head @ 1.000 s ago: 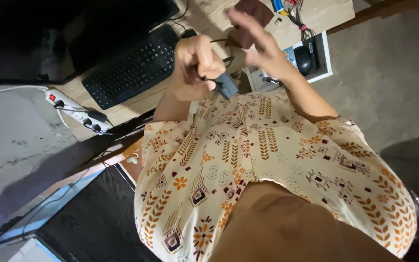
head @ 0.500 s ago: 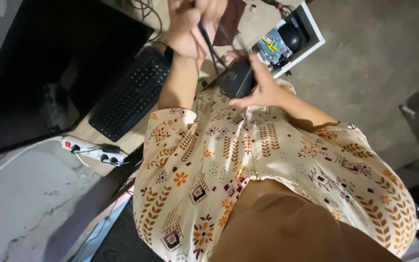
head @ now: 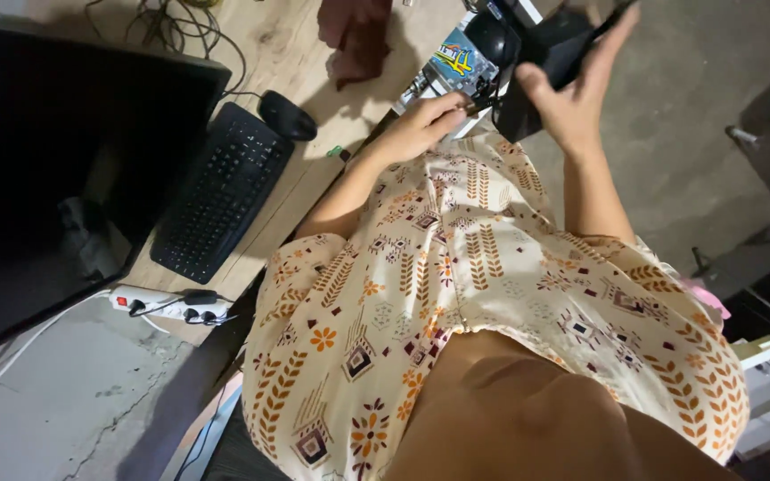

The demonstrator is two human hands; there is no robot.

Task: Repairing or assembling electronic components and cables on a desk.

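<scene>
Two hands are raised over the far edge of the desk (head: 314, 191), both busy with one dark boxy device (head: 550, 67). The right hand (head: 572, 102) cups it from below, thumb laid across its near face and fingers spread up its far side, so it sits clear of the desk and tilted. The left hand (head: 421, 125) is curled, thumb and forefinger pinched on the end of a thin dark cable (head: 483, 105) that runs toward the device; whether that end is seated in it cannot be told.

Half a second ago the device lay lower, close to the patterned shirt (head: 492, 294), with the left hand lifted well above it. Now the device is higher and further right, and the left hand has come down beside it, so the work seems to have passed from lifting the cable to handling its end at the device.

On the desk lie a black keyboard (head: 220, 191), a black mouse (head: 287, 116), a dark monitor (head: 55, 169), a reddish cloth (head: 354, 36) and a colourful printed box (head: 456, 62). A white power strip (head: 167, 305) rests at the near edge.
</scene>
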